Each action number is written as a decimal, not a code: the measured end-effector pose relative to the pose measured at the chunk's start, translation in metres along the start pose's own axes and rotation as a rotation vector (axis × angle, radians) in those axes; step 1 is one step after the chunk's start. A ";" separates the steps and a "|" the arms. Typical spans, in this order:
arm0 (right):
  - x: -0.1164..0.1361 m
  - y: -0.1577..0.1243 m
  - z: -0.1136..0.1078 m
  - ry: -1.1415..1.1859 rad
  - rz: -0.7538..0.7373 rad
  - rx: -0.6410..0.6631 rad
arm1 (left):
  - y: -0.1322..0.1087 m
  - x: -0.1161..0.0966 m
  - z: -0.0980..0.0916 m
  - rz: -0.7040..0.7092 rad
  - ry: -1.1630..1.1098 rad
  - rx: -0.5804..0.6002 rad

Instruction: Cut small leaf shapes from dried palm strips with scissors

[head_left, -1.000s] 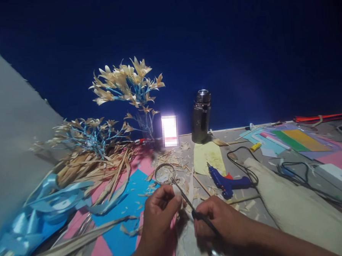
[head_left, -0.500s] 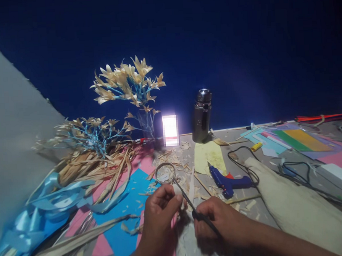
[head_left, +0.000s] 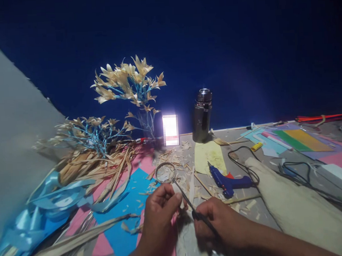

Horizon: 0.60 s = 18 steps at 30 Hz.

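Observation:
My left hand (head_left: 163, 212) is pinched closed on a small pale husk piece (head_left: 176, 188), whose edge shows above the thumb. In my right hand (head_left: 214, 221) is a pair of dark scissors (head_left: 185, 198), the narrow blades slanting up and left beside the husk piece. The blades look together, and their tip lies by the rim of a tape-like ring (head_left: 165, 172) on the table. The scissors' handles are mostly hidden by my fingers. Beyond my right hand lies a blue glue gun (head_left: 229, 181) with its nozzle to the upper left.
Husk flowers (head_left: 125, 80) on blue stems rise at the back left, near a bright lamp (head_left: 170, 130). A dark flask (head_left: 201, 117) stands against the wall. Blue ribbon (head_left: 60, 195) and blue paper (head_left: 120, 211) lie left; a beige cloth (head_left: 295, 201) and white power strip (head_left: 338, 180) right.
Almost nothing differs. Both hands keep their places, with the husk piece and scissors held as before.

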State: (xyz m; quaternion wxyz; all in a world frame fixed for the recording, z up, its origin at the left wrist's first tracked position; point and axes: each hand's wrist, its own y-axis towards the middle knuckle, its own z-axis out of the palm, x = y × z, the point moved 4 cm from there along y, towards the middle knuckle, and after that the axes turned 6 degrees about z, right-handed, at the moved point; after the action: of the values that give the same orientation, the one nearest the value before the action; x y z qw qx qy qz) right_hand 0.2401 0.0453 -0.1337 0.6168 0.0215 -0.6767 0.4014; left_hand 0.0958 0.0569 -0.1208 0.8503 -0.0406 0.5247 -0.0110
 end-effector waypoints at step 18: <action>-0.008 0.001 -0.002 0.052 -0.020 0.012 | -0.001 -0.004 0.003 -0.019 -0.070 0.037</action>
State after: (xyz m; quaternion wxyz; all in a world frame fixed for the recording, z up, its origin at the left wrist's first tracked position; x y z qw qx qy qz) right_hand 0.2435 0.0433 -0.1413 0.6380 0.0217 -0.6578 0.3997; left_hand 0.0965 0.0561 -0.1154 0.8686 -0.0304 0.4938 -0.0275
